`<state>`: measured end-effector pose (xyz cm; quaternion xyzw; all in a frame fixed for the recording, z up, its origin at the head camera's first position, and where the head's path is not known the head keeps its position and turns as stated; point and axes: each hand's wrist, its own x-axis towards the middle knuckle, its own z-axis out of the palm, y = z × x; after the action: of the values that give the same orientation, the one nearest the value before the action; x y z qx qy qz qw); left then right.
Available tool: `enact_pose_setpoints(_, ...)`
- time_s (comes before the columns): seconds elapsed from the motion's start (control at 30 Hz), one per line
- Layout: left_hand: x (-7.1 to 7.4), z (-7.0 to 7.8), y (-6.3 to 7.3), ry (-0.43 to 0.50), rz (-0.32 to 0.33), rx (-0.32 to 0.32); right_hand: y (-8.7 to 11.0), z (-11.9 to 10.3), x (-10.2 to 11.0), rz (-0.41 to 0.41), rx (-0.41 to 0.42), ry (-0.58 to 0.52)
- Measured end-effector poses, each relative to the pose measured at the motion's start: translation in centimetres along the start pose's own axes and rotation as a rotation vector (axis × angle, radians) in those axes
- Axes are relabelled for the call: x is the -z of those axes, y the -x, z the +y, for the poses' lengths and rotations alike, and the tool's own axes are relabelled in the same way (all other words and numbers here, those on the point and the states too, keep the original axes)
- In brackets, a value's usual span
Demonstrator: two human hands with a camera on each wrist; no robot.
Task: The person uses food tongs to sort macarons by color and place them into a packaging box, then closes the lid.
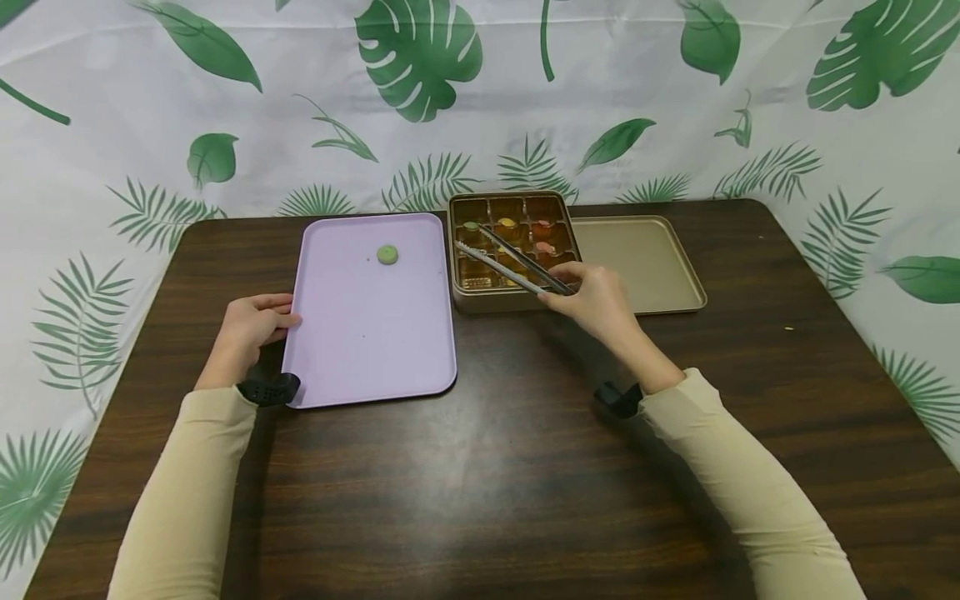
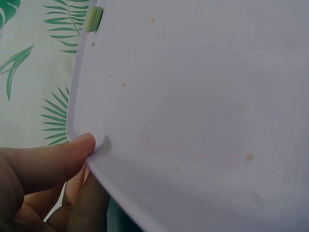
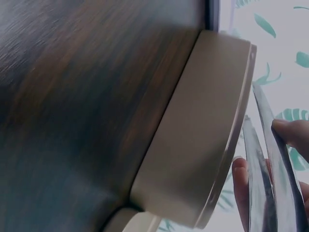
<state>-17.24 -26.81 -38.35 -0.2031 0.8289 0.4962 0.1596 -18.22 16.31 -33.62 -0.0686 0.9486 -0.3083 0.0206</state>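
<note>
My left hand (image 1: 251,327) pinches the left edge of a lilac tray (image 1: 367,333). In the left wrist view the thumb (image 2: 77,150) lies over the rim, with the other fingers under it. A single green macaron (image 1: 387,254) sits near the tray's far end. My right hand (image 1: 592,296) holds metal tongs (image 1: 517,267) above a gold tin (image 1: 487,302) with a divided insert. The tongs' tips are apart, over the tin's left side. Green, yellow, red and pink macarons lie in several of its compartments. The right wrist view shows the tin's side wall (image 3: 193,130).
To the right of the tin lies its flat gold lid (image 1: 645,267), partly behind my right hand. All of this stands on a dark wooden table (image 1: 465,483). A white cloth with green leaves (image 1: 525,100) hangs behind. Small crumbs (image 2: 249,157) dot the tray.
</note>
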Motion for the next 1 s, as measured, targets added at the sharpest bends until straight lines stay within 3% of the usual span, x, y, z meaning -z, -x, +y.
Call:
enact_pose_setpoints(0.77,0.4,0.0,0.3,-0.041,-0.009,-0.002,-1.6,-5.6,-4.3,-0.05,0.109,-0.039)
enact_pose_setpoints(1.0,0.4,-0.1,0.6,-0.019,-0.024,-0.009,-1.6,-6.8,-5.4,-0.083,0.103,-0.041)
